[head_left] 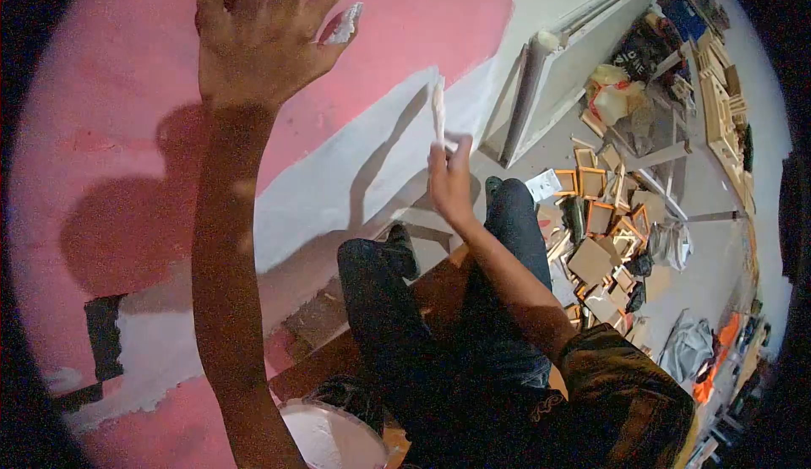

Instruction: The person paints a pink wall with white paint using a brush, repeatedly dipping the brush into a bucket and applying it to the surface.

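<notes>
My right hand (451,180) is closed around a white-coated putty knife (438,112), which I see nearly edge-on. Its tip points up at the upper end of a white coated strip (338,160) that runs across the pink wall (405,13). At the upper left my left hand (266,34) is raised in front of the pink part of the wall, fingers spread and gripping nothing. White material is smeared on its thumb. Below my left forearm stands a bucket (325,437) with white stuff in it, partly covered by the arm.
Small wooden frames (596,258) lie heaped on the floor to the right. A white panel (583,63) leans near the wall. Beyond it are plastic bags (615,97) and a metal stand (663,160). A grey cloth (686,346) lies farther right. My bent legs (515,232) fill the middle.
</notes>
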### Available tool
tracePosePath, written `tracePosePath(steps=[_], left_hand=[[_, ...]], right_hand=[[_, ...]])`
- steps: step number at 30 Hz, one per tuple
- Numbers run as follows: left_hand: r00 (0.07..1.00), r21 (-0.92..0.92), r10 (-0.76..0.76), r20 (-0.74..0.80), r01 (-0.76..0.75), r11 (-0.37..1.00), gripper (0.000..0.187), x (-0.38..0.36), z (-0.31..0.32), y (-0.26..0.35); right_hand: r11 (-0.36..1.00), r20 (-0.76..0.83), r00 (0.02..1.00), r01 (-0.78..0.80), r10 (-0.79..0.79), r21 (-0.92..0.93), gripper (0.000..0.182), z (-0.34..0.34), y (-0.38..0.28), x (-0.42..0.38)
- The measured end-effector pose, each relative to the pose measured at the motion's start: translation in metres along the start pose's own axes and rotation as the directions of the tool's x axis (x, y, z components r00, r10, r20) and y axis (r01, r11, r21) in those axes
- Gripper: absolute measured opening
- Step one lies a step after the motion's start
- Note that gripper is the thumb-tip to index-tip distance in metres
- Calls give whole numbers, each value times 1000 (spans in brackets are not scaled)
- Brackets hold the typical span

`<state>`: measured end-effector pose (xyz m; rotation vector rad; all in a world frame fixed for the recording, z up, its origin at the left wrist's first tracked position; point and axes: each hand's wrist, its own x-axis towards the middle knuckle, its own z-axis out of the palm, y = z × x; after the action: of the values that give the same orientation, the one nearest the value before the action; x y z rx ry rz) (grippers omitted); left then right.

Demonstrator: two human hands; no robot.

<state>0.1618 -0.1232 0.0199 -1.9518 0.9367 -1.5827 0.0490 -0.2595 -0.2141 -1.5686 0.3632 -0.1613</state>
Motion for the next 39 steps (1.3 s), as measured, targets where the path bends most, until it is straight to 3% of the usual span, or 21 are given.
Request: tracePosePath(steps=[2, 4, 6, 8, 9, 10, 13, 16, 19, 20, 22, 25, 27, 28, 29, 30, 32, 35, 39], left_hand=[[999, 5, -10, 31, 10, 1000, 41, 3, -3, 3], [997, 44, -2, 77, -1, 999, 42, 4, -8, 3], [996, 33, -8, 91, 5, 999, 43, 2, -5, 0], [995, 34, -12, 95, 9, 999, 45, 2, -3, 0], [996, 33, -10, 92, 7, 999, 46, 1, -3, 0], [996, 33, -8, 90, 5, 999, 47, 0, -2, 0], [998, 28, -13, 63, 11, 1000, 48, -3, 0, 0], [996, 86, -9, 90, 1, 996, 49, -5, 2, 0], [997, 4, -35, 73, 35, 999, 47, -4, 1, 2], [996, -8, -36, 79, 37, 999, 45, -5, 0, 4], [996, -2, -49, 73, 50, 999, 42, -6, 2, 2], [981, -68, -130, 142, 141, 988, 39, -12, -10, 13], [949, -169, -110, 294, 165, 972, 38, -21, -30, 30], [864, -339, -182, 469, 367, 866, 38, -35, -42, 48], [745, -446, -193, 639, 563, 695, 38, -50, -62, 69], [710, -439, -268, 651, 641, 630, 39, -57, -104, 96], [697, -602, -318, 643, 716, 354, 38, -97, -143, 152], [445, -491, -405, 798, 871, -9, 28, -134, -207, 224], [277, -408, -459, 844, 887, -216, 21, -171, -259, 265]], right_hand=[[1000, -26, 1000, -7, 6, -23, 36, 4, 10, 20], [980, 135, 986, 119, -98, -160, 50, 27, 7, -3], [937, 283, 908, 342, -309, -75, 33, 40, 14, -54], [885, 509, 769, 465, -387, -30, 26, 41, 23, -99], [969, 751, 646, 243, -135, -35, 25, 33, 18, -109], [993, 911, 401, 22, 95, -113, 25, 23, 11, -118], [964, 883, 396, -179, 251, -194, 25, 4, 1, -147], [970, 757, 606, -144, 245, -198, 27, -29, 21, -148], [991, 637, 770, 60, 32, -123, 26, -60, 41, -136], [965, 648, 717, -149, 256, -217, 22, -75, 34, -125], [929, 606, 725, -365, 328, -67, 18, -90, 3, -114], [977, 430, 887, -209, 166, 54, 17, -109, 29, -100], [989, 299, 949, -130, 105, 65, 17, -123, 23, -99], [992, 233, 969, -104, 86, 65, 17, -127, 19, -101], [974, 202, 974, -141, 104, 179, 18, -134, 29, -101], [973, 225, 966, -168, 130, 160, 19, -142, 30, -108], [970, 267, 948, -214, 176, 120, 20, -155, 31, -124], [957, 304, 920, -281, 247, 72, 22, -159, 45, -149], [943, 370, 895, -310, 248, 117, 22, -144, 43, -165]])
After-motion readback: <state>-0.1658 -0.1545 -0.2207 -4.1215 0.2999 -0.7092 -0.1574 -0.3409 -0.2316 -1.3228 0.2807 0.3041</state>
